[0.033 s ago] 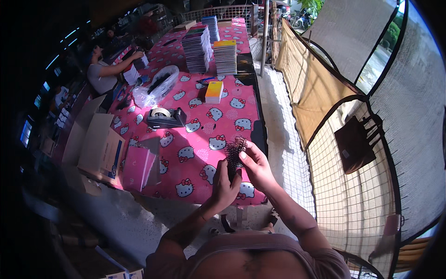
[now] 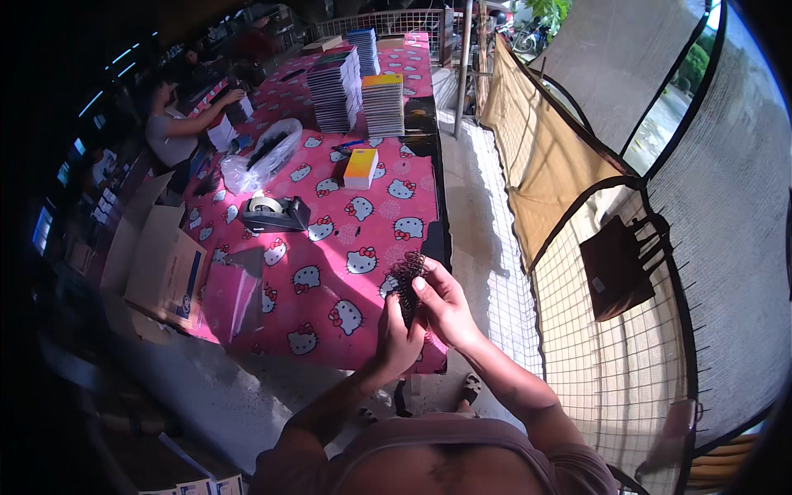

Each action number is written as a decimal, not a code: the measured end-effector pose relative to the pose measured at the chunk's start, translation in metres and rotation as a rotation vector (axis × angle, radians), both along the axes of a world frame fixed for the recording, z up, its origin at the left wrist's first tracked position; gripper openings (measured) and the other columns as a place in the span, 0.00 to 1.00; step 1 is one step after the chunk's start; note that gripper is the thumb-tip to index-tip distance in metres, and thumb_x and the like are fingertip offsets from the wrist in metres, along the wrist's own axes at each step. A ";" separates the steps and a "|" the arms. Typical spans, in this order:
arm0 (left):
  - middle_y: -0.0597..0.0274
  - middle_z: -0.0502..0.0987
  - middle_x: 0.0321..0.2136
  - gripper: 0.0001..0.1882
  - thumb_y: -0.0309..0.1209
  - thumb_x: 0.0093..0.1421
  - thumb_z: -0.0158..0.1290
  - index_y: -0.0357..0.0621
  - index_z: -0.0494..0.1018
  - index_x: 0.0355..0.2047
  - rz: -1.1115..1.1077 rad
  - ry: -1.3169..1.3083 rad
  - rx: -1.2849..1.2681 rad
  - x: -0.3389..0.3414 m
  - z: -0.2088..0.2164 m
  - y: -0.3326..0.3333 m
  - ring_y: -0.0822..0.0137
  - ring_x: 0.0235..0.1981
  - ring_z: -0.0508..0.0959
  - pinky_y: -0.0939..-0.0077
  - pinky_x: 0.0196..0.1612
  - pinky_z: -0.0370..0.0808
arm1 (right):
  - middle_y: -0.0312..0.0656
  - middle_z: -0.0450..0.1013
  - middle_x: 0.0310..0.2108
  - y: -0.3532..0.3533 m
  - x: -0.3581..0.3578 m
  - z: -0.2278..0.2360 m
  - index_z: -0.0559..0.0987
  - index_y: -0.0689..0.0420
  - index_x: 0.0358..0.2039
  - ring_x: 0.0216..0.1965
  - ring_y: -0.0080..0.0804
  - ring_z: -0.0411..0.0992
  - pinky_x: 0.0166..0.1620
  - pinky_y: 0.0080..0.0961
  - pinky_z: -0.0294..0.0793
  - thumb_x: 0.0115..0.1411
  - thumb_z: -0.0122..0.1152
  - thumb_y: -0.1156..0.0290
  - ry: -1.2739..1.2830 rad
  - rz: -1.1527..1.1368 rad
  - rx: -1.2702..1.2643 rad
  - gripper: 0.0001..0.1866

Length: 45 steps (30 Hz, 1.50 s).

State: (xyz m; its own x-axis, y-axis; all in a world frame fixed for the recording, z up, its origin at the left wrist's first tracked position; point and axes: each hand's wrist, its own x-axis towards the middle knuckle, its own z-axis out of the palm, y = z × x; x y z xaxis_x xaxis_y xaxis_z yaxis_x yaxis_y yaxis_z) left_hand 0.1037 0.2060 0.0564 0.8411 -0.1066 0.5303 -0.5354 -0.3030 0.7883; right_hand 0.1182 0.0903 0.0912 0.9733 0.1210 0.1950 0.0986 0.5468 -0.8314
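A tangled bunch of dark spiral binding coils is held between my two hands, above the near right part of the pink table. My left hand is closed around the lower end of the bunch. With thumb and fingers, my right hand pinches its upper right side. Both hands are close together, and part of the coils is hidden behind the fingers. Beyond them lies a short stack of yellow-orange notebooks. A black tape dispenser sits to the left of the hands.
Tall notebook stacks and a yellow-topped stack stand farther back, near a plastic bag of dark items. Pink notebooks and an open cardboard box are at left. Another person handles notebooks there. A mesh fence runs along the right.
The table and fence have shifted slightly left in view. My hands still hold the coils, with the right hand a little lower and closer to the left.
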 end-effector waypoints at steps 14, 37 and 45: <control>0.43 0.74 0.39 0.19 0.20 0.61 0.50 0.31 0.62 0.52 0.162 -0.053 0.031 0.064 0.015 -0.177 0.49 0.39 0.78 0.61 0.40 0.74 | 0.46 0.68 0.59 -0.187 0.087 0.007 0.61 0.61 0.66 0.61 0.32 0.66 0.64 0.32 0.62 0.72 0.47 0.70 -0.076 0.266 -0.052 0.24; 0.47 0.77 0.38 0.23 0.24 0.60 0.55 0.32 0.65 0.55 0.588 -0.157 -0.004 0.310 0.023 -0.152 0.55 0.37 0.82 0.65 0.39 0.78 | 0.41 0.73 0.53 -0.141 0.374 0.028 0.67 0.62 0.61 0.53 0.24 0.70 0.57 0.25 0.68 0.67 0.57 0.75 -0.191 0.727 -0.038 0.23; 0.55 0.72 0.44 0.19 0.16 0.62 0.45 0.33 0.63 0.54 0.776 -0.099 -0.117 0.362 0.007 -0.153 0.63 0.46 0.76 0.69 0.47 0.75 | 0.43 0.72 0.55 -0.118 0.457 0.025 0.69 0.63 0.61 0.55 0.26 0.70 0.59 0.26 0.68 0.66 0.58 0.77 -0.292 1.006 -0.039 0.23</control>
